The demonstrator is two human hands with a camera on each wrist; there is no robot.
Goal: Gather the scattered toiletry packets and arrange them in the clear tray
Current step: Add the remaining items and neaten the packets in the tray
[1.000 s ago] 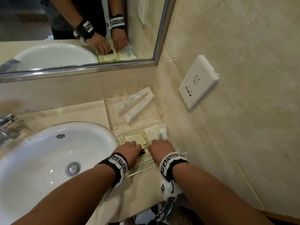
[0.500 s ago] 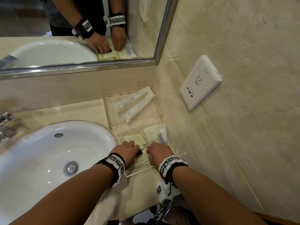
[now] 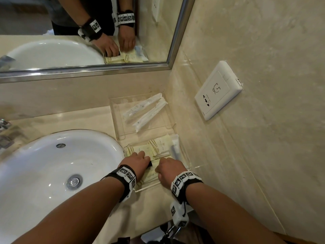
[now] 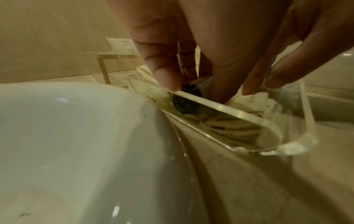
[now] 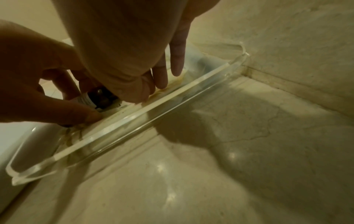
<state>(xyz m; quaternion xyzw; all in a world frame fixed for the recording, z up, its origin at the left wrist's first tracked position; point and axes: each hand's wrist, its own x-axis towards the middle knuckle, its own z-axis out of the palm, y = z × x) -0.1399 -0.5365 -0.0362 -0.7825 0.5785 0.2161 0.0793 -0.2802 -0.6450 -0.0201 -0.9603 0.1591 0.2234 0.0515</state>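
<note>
A clear tray (image 3: 149, 188) lies by the wall, holding several yellow toiletry packets (image 3: 158, 147) and a white tube (image 3: 175, 147). My left hand (image 3: 139, 162) is inside it, fingers (image 4: 162, 75) and thumb curled round a small bottle (image 4: 184, 104) with a black cap, lying over the packets. The bottle (image 5: 97, 97) also shows in the right wrist view, behind the tray's near rim (image 5: 134, 125). Beside the bottle, my right hand (image 3: 169, 168) touches the packets with its fingers (image 5: 177, 60) pointing down, holding nothing.
A second clear tray (image 3: 119, 124) behind the first holds two long white packets (image 3: 146, 111). The white sink basin (image 3: 52, 164) borders the trays on the left. A wall socket (image 3: 218, 90) is on the right wall, and a mirror (image 3: 70, 32) stands behind.
My right hand has drawn slightly back toward the tray's near rim. The left hand stays where it was with the bottle.
</note>
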